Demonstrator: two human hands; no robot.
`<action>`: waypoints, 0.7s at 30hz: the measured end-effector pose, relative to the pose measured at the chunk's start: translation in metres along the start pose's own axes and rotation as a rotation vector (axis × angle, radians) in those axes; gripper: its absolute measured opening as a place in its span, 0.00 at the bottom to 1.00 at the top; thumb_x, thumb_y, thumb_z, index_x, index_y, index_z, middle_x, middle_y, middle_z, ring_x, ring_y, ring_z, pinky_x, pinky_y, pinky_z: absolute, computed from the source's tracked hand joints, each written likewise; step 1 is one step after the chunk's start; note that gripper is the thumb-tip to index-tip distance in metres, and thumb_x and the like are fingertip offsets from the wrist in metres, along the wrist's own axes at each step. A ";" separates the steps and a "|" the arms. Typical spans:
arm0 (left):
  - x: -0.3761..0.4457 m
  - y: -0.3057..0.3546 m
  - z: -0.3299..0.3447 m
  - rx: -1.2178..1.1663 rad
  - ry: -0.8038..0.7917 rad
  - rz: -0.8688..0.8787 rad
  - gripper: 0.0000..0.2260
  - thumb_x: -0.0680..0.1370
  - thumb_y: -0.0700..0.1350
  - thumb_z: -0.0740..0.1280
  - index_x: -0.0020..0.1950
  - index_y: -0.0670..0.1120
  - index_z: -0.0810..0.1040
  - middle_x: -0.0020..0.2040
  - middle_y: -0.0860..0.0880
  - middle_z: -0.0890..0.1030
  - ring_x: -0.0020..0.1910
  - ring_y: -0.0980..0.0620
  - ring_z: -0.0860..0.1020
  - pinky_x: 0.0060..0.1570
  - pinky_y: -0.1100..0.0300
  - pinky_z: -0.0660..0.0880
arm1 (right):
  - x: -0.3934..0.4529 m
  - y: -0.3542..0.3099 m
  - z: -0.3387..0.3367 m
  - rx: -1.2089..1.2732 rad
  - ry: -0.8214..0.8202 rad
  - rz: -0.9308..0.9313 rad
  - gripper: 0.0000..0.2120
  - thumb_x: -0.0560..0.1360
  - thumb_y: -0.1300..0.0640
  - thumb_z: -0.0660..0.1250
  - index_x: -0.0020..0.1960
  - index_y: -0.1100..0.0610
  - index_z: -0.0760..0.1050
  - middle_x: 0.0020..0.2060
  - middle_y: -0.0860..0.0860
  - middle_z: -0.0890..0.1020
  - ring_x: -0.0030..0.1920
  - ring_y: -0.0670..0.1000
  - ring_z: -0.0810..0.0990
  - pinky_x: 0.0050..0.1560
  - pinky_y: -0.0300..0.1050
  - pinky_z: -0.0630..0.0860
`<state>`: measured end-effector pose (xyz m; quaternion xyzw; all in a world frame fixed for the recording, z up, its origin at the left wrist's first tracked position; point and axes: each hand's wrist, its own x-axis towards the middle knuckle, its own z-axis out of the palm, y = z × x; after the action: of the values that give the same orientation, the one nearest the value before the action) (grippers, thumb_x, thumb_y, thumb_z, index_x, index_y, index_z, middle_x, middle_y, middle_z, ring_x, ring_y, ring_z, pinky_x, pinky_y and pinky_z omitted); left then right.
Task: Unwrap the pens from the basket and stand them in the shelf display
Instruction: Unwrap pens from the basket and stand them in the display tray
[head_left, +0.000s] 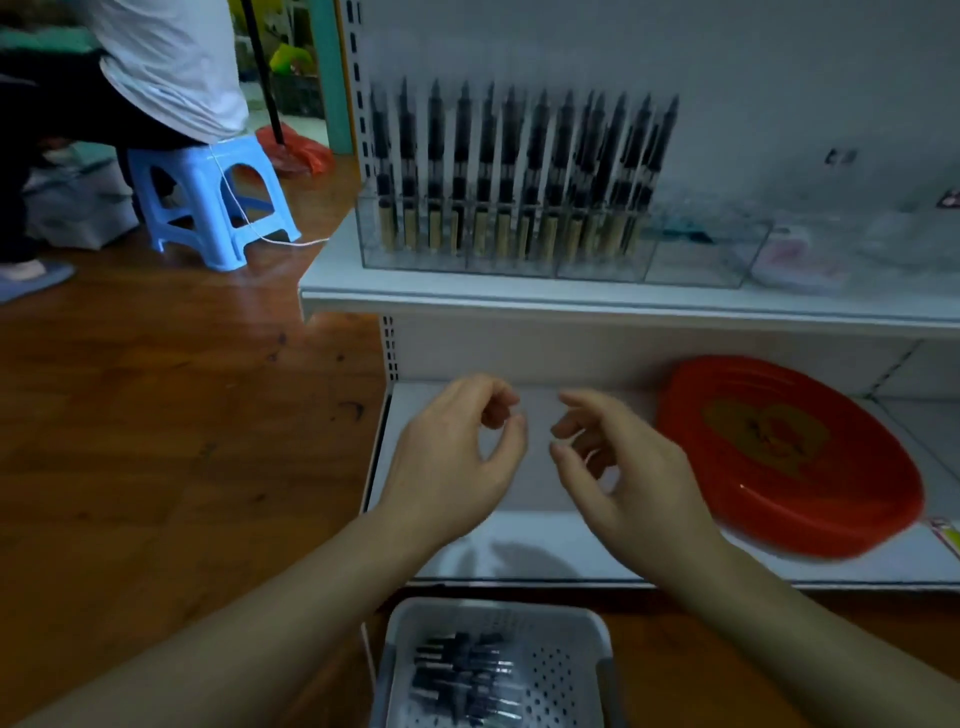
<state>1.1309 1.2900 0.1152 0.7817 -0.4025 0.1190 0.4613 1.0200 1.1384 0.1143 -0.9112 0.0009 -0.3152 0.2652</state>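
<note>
A person sat on a blue stool (218, 202) at the far left, on the wooden floor (156, 415), beside the shelf's left end. On the upper shelf (519, 296), a clear display box (519, 249) stood at the left end, already holding a long row of pens (511, 171) upright, dark caps up, tan barrels down. The rightmost pens leaned slightly. The box's right-hand compartments held no standing pens that could be made out; their contents were too blurred to name.

Over the lower shelf (519, 551), left hand (457, 457) hovered with fingers curled and thumb near forefinger, as if pinching; whether a scrap of clear wrap was caught there could not be told. Right hand (618, 467) hovered just beside it, fingers loosely bent, nothing visible in it. The two did not touch.

Below them, on the floor against the shelf front, the white perforated basket (571, 670) held a heap of wrapped pens (462, 680).

A red tray (789, 457) leaned against the back of the lower shelf at the right.

Judgement: task well advanced, perhaps past half; a fair batch remained in the basket. No pen in hand at that moment; next step probably fetching another.

Writing: the gold motif on the tray was unreadable; no brand legible on the pens.
</note>
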 end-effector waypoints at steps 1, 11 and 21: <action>-0.009 -0.009 0.004 0.005 -0.057 -0.020 0.06 0.79 0.50 0.65 0.52 0.49 0.77 0.46 0.55 0.78 0.47 0.58 0.77 0.47 0.55 0.76 | -0.012 0.005 0.008 -0.006 -0.059 0.021 0.20 0.79 0.56 0.69 0.69 0.51 0.71 0.50 0.42 0.79 0.43 0.42 0.78 0.44 0.31 0.73; -0.097 -0.064 0.044 0.114 -0.566 -0.253 0.20 0.80 0.53 0.65 0.71 0.51 0.69 0.65 0.53 0.74 0.63 0.56 0.73 0.61 0.58 0.73 | -0.109 0.044 0.070 -0.095 -0.594 0.176 0.22 0.81 0.47 0.63 0.73 0.49 0.67 0.60 0.43 0.77 0.52 0.38 0.75 0.52 0.35 0.73; -0.145 -0.105 0.063 0.226 -1.201 -0.278 0.05 0.80 0.50 0.64 0.52 0.49 0.74 0.47 0.49 0.78 0.44 0.50 0.75 0.45 0.54 0.73 | -0.164 0.060 0.108 -0.284 -1.102 0.128 0.18 0.81 0.48 0.60 0.69 0.51 0.69 0.60 0.52 0.78 0.59 0.54 0.77 0.54 0.50 0.76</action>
<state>1.1025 1.3406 -0.0655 0.8013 -0.4710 -0.3601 0.0803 0.9608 1.1670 -0.0803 -0.9658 -0.0398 0.2263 0.1201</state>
